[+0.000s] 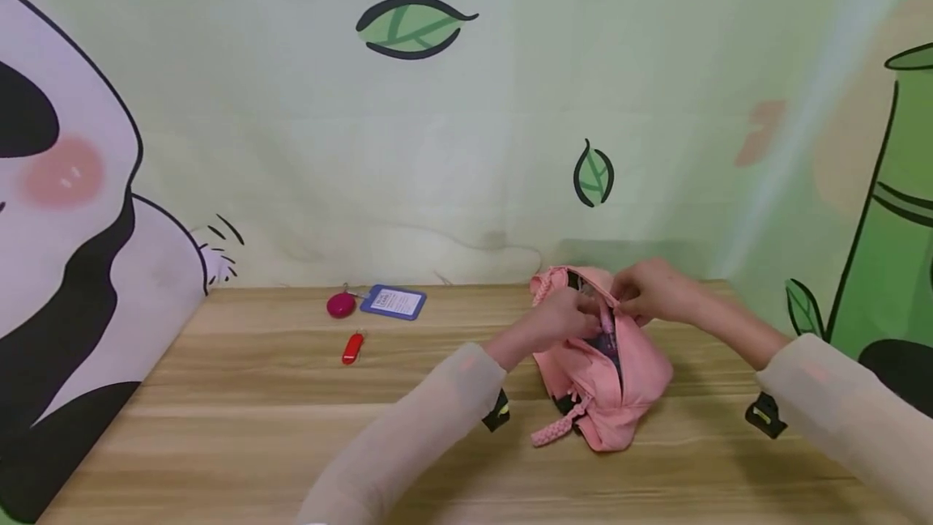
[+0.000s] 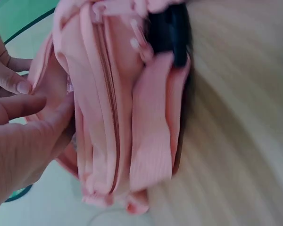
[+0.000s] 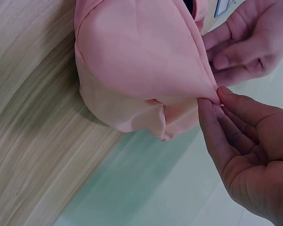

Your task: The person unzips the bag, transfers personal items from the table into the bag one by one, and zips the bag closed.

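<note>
A pink zippered bag point(image 1: 645, 367) lies on the table, its dark-lined main opening spread apart. My right hand point(image 1: 656, 290) pinches the fabric edge on the right of that opening between thumb and fingers, seen closely in the right wrist view on the bag's flap point(image 3: 146, 56). At the left side of the opening is my left hand point(image 1: 557, 318), its fingertips reaching inside and partly hidden by fabric. Its thumb stands apart from the fingers in the left wrist view. Inside the opening shows a pinkish, shiny item point(image 1: 607, 321). A braided pink pull point(image 1: 560, 424) trails at the bag's front.
Left on the wooden table point(image 1: 240, 428) lie a blue-framed card holder point(image 1: 394, 302), a round magenta item point(image 1: 340, 305) with a metal clip, and a small red oblong item point(image 1: 353, 348) with a ring. A printed cloth backdrop point(image 1: 291, 144) hangs behind the table's far edge.
</note>
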`<state>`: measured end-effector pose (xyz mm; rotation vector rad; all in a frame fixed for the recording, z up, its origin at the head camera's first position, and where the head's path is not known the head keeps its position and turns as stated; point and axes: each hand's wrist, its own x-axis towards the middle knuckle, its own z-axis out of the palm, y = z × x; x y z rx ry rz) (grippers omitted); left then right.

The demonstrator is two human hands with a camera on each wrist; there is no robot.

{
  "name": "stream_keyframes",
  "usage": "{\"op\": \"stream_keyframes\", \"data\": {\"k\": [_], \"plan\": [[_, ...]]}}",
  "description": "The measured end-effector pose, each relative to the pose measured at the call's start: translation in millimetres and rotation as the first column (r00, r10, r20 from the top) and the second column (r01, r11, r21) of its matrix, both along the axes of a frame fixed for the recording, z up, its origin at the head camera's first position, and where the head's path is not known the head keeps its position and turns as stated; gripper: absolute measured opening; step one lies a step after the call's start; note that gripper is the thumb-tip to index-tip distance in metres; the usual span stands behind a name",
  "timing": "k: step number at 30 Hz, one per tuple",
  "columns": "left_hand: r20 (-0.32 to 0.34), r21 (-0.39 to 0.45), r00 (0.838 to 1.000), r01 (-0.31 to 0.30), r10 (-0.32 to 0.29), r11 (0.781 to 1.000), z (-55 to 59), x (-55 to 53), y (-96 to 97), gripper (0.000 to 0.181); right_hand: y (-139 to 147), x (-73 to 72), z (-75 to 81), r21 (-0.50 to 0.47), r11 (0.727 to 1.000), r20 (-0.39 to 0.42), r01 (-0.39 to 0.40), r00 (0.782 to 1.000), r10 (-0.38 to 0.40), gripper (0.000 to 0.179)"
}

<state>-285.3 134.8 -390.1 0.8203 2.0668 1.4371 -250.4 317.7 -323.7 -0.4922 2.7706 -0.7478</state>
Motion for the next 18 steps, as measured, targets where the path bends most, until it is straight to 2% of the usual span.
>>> {"op": "stream_keyframes", "data": {"k": [2,3,5,7,9,11,13,15,16,18], "plan": [[0.159,0.095,0.987,-0.001,-0.014,0.995,0.6,-0.1,1.5,0.029,-1,-1.4,0.0,0.007,1.000,-0.003,0.000,1.000,0.000,0.004],[0.239,0.135,0.971,-0.013,-0.020,0.991,0.4,-0.2,2.7,0.032,-1,-2.2,-0.2,0.009,1.000,-0.004,-0.003,1.000,0.003,0.004],[0.390,0.186,0.920,-0.054,-0.024,0.981,-0.8,1.0,5.0,0.036,-1,-2.8,-1.3,0.014,1.000,-0.002,-0.008,1.000,0.008,0.004],[0.480,0.194,0.877,-0.088,-0.016,0.977,-2.5,1.5,7.3,0.036,0,-3.1,-2.6,0.016,1.000,-0.005,-0.012,1.000,0.012,0.005],[0.542,0.189,0.840,-0.101,-0.018,0.977,-3.8,1.6,8.7,0.037,0,-2.8,-3.1,0.003,1.000,0.002,-0.011,1.000,0.011,0.005],[0.569,0.184,0.822,-0.095,-0.027,0.978,-4.3,0.3,8.0,0.036,1,-2.7,-3.5,-0.004,1.000,0.004,-0.011,1.000,0.011,0.005],[0.574,0.201,0.817,-0.087,-0.045,0.976,-3.1,-2.3,3.8,0.036,1,-2.5,-3.2,-0.004,1.000,-0.004,-0.015,1.000,0.015,0.004],[0.561,0.216,0.826,-0.084,-0.054,0.973,-0.7,-5.7,-3.8,0.037,2,-1.8,-2.8,-0.010,1.000,-0.014,-0.020,1.000,0.020,0.004],[0.546,0.221,0.836,-0.083,-0.053,0.972,0.2,-7.3,-9.2,0.038,2,-1.2,-2.9,-0.009,1.000,-0.021,-0.024,0.999,0.024,0.004],[0.478,0.215,0.877,-0.072,-0.041,0.974,0.9,-9.4,-22.1,0.041,5,1.2,-3.3,-0.001,1.000,-0.033,-0.023,0.999,0.023,0.005]]}}
